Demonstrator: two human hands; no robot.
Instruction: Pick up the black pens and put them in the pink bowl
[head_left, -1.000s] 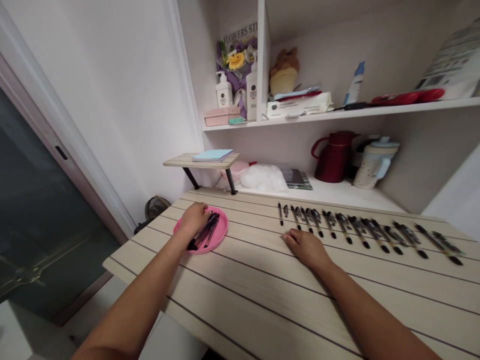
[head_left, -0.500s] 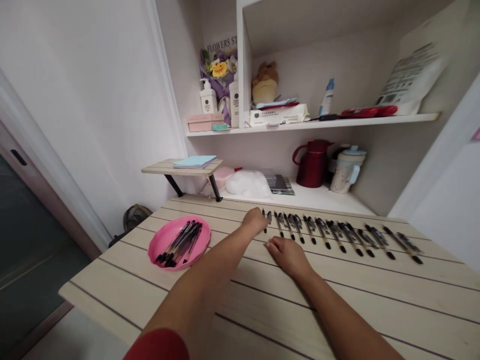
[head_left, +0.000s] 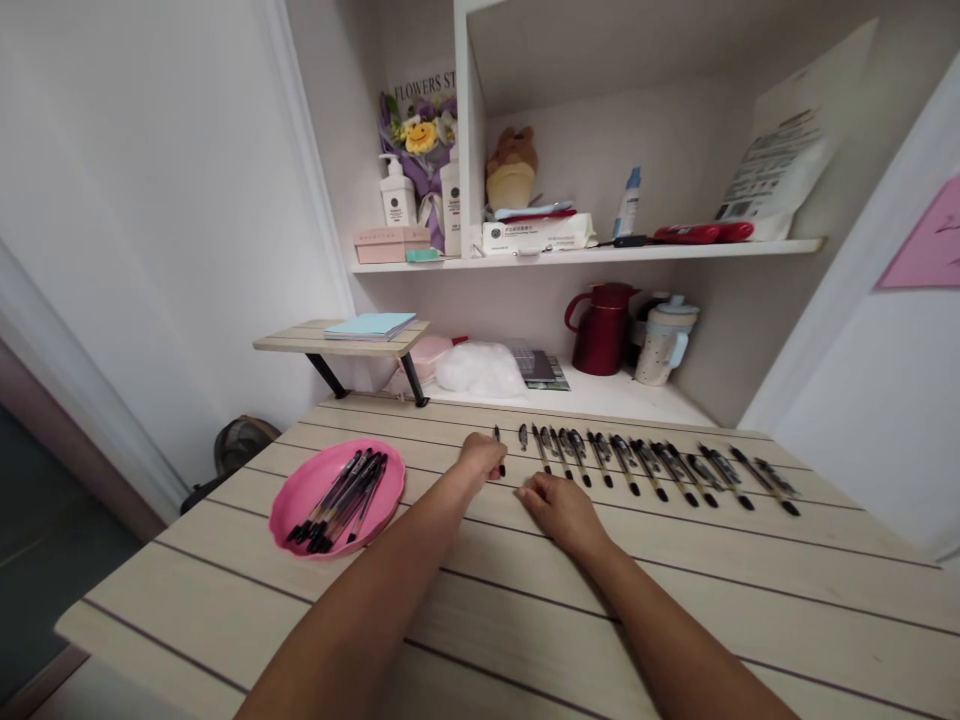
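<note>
My left hand [head_left: 482,457] is closed around a dark pen [head_left: 496,434], whose upper end sticks up past the fingers; its dark lower end shows beside them. Just right of it, a short dark piece like a pen cap [head_left: 523,437] lies by itself. A slanting row of pens [head_left: 621,465] stretches rightward, with short dark pieces lying among them. My right hand [head_left: 559,503] rests palm down on the table below the row's left end, fingers curled, with no object visible in it. More pens [head_left: 341,503] lie heaped in a pink scalloped dish [head_left: 281,500] at left.
The slatted wooden table [head_left: 480,620] meets a white shelf unit at the back. A small raised stand [head_left: 289,340] carries blue paper. Behind the row are a white plastic bag [head_left: 480,370], a red jug [head_left: 602,330] and a pale cup [head_left: 666,340].
My left hand has drawn its pen a little leftward and nearer to me, away from the short dark piece. My right hand stays in place. The whole view has shifted slightly.
</note>
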